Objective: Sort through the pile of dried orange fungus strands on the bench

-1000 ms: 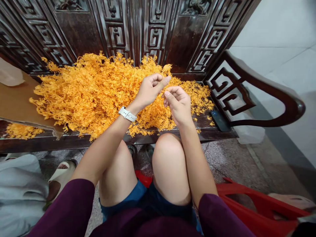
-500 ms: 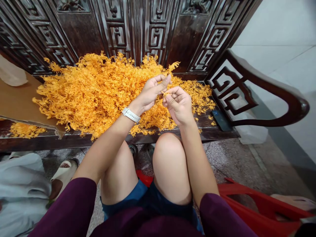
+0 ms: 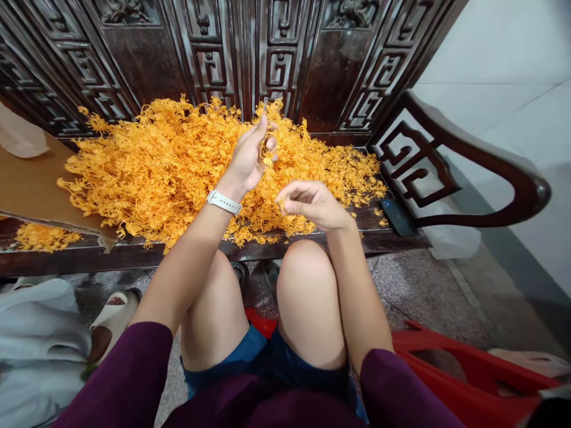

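A large heap of orange, spidery plastic-looking sprigs [image 3: 178, 160] lies on the dark wooden bench. My left hand [image 3: 247, 154], with a pale watch strap on its wrist, is raised over the heap. Its fingers are curled round an orange sprig [image 3: 267, 159] that hangs beside the palm. Lower and to the right, my right hand [image 3: 314, 205] pinches thumb against fingertips at the heap's front. A small orange piece [image 3: 282, 204] shows at those fingertips, partly hidden by them. The two hands are apart.
Loose small orange pieces [image 3: 357, 175] spread over the bench's right side. A phone [image 3: 397, 216] lies by the carved armrest [image 3: 495, 220]. Cardboard [image 3: 49, 184] stands at left. A red plastic stool [image 3: 464, 368] is at lower right. Another person's sandalled foot [image 3: 115, 315] shows at left.
My hands, close together before, have separated. The left one has moved left with the sprig; the right one has come lower and slightly left, with a small orange piece at its fingertips.
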`<state>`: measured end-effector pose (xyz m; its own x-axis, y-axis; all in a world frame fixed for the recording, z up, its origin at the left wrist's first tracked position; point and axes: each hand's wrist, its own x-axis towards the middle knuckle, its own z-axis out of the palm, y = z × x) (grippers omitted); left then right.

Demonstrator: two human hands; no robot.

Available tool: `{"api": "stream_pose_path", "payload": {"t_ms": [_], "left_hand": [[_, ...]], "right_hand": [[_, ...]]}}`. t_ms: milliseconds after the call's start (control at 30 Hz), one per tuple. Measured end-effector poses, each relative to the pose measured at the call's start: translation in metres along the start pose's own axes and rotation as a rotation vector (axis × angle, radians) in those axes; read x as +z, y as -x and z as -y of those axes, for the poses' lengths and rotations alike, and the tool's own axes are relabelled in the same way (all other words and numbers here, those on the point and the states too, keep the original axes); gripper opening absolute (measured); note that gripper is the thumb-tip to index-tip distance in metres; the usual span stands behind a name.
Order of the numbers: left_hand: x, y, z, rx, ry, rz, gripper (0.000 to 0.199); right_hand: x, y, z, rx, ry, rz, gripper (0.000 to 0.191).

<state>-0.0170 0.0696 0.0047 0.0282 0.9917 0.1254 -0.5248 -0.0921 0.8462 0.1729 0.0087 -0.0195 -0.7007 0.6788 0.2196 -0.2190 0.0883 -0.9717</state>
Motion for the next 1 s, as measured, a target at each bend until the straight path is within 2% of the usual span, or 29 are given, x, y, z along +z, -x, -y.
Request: {"api": "stream_pose_path", "payload": {"t_ms": [33,67,100,133,233,300,333,400,500,600,700,833,1000], "left_hand": [[-0.004,-0.002,0.002,0.005,-0.038,-0.001,0.051],[-0.008,-0.004,0.003,0.009,-0.07,-0.003,0.054],[-0.01,-0.005,0.005,0.012,-0.097,-0.003,0.056],[-0.012,-0.006,0.005,0.017,-0.122,-0.003,0.059],[-0.012,-0.005,0.005,0.033,-0.188,-0.005,0.062],[-0.011,-0.004,0.004,0.031,-0.219,0.006,0.062],[-0.01,-0.003,0.004,0.024,-0.23,0.019,0.06],[-0.008,-0.001,0.004,0.006,-0.252,0.055,0.053],[-0.004,0.003,0.003,-0.012,-0.292,0.1,0.038],[0.003,0.007,0.003,-0.035,-0.31,0.129,0.022],[0.009,0.012,0.005,-0.07,-0.3,0.176,0.016],[0.013,0.017,0.007,-0.067,-0.35,0.256,0.018],[0.014,0.019,0.006,-0.048,-0.384,0.317,0.025]], "right_hand": [[-0.002,0.001,-0.002,0.026,0.012,0.079,0.02],[-0.005,0.0,-0.005,0.02,-0.009,0.099,0.02],[-0.01,-0.001,-0.008,-0.016,-0.066,0.056,0.02],[-0.017,-0.002,-0.012,-0.077,-0.15,-0.048,0.021],[-0.043,-0.007,-0.023,-0.283,-0.401,-0.511,0.022],[-0.059,-0.008,-0.031,-0.306,-0.49,-0.723,0.025],[-0.064,-0.007,-0.034,-0.269,-0.523,-0.777,0.027],[-0.065,-0.005,-0.037,-0.127,-0.556,-0.786,0.026],[-0.047,-0.008,-0.03,0.012,-0.46,-0.744,0.026],[-0.021,-0.016,-0.017,-0.065,-0.194,-0.775,0.031],[-0.005,-0.022,-0.011,-0.187,0.084,-0.746,0.035],[-0.008,-0.02,-0.017,-0.281,0.32,-0.726,0.036],[-0.016,-0.017,-0.021,-0.361,0.383,-0.803,0.039]]}}
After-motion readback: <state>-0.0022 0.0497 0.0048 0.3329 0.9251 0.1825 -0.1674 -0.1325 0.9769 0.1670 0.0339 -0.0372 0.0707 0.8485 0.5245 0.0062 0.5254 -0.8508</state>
